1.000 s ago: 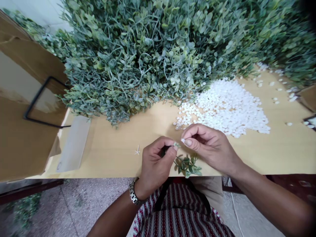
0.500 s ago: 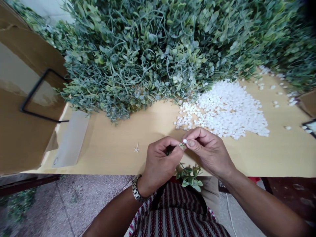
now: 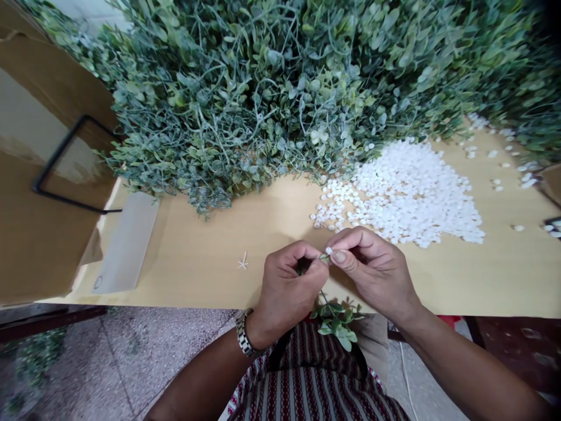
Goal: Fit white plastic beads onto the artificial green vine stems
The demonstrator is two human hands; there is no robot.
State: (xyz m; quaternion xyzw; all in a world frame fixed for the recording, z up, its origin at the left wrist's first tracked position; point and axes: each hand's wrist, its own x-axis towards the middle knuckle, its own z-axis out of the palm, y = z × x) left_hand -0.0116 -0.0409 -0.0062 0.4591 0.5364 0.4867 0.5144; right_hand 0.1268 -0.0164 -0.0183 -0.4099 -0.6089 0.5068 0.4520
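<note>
My left hand (image 3: pixel 294 286) is closed on a sprig of artificial leaves (image 3: pixel 336 323), whose leafy end hangs down past the table's front edge. A small green tip of it pokes out between thumb and forefinger. Against that tip, my right hand (image 3: pixel 372 272) pinches a small white bead-like piece (image 3: pixel 328 251) between thumb and forefinger. The fingertips of both hands almost meet. Just beyond them spreads a heap of small white pieces (image 3: pixel 421 193). To the left of my left hand lies a small white star-shaped piece with a stem (image 3: pixel 242 261).
A large mass of artificial foliage (image 3: pixel 263 99) covers the back of the table (image 3: pixel 197 275). On the left stand a cardboard box (image 3: pixel 39 234), a bent black metal frame (image 3: pixel 56 155) and a translucent plastic strip (image 3: pixel 127 245). Loose white pieces (image 3: pixel 497 186) lie scattered at the right.
Both hands keep their grip and stay almost in place, fingertips together. The view has shifted slightly; the sprig's hanging end sits a little lower and farther right.
</note>
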